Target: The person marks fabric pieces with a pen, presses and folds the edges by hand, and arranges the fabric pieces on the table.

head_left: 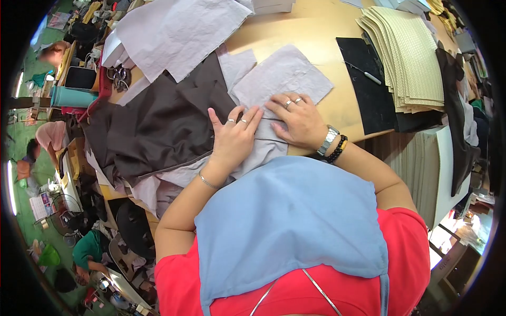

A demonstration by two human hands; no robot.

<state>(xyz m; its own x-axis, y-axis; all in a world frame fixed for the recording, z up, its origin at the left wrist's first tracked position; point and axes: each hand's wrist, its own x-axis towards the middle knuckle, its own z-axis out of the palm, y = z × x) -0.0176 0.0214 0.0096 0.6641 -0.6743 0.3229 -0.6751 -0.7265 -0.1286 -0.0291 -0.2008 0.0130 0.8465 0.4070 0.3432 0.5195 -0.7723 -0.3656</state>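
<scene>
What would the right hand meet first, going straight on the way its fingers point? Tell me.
Most likely the left hand, whose fingertips lie just ahead of the right hand over the light cloth. Exact heights are hard to judge, so it might slip past.

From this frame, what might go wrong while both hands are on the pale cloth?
Rings on the left hand and right hand might snag the pale cloth. The dark cloth, rumpled close by the left hand, could get dragged along.
</scene>
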